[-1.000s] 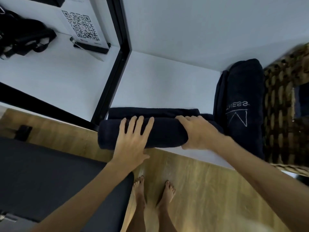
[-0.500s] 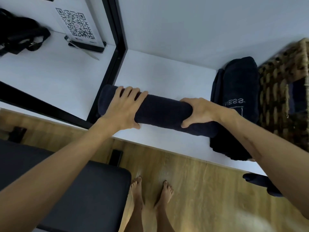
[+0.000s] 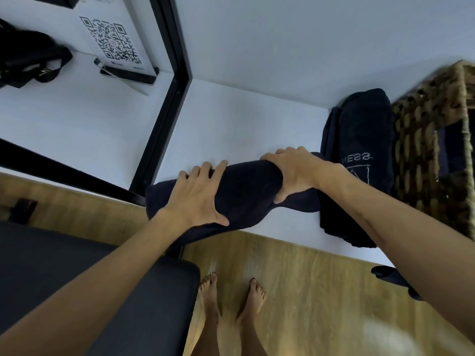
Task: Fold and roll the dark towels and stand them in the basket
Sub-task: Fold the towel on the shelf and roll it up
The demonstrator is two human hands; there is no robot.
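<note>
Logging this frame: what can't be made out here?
Head view:
1. Inside of the wicker basket: cut off by the right edge, blurred; towels in it uncountable.
2. Lettering on the folded towel: only "NESS" reads; the right hand's wrist overlaps the logo.
3. The dark item below the table edge: mostly behind the right forearm.
4. Right end of the rolled towel: blends into the folded towel.

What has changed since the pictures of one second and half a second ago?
The flat tail is wound into the rolled towel, pulled back to the table edge. The right hand, flat before, now grips it. The left hand still lies on it; the folded towel stays beside the basket.
</note>
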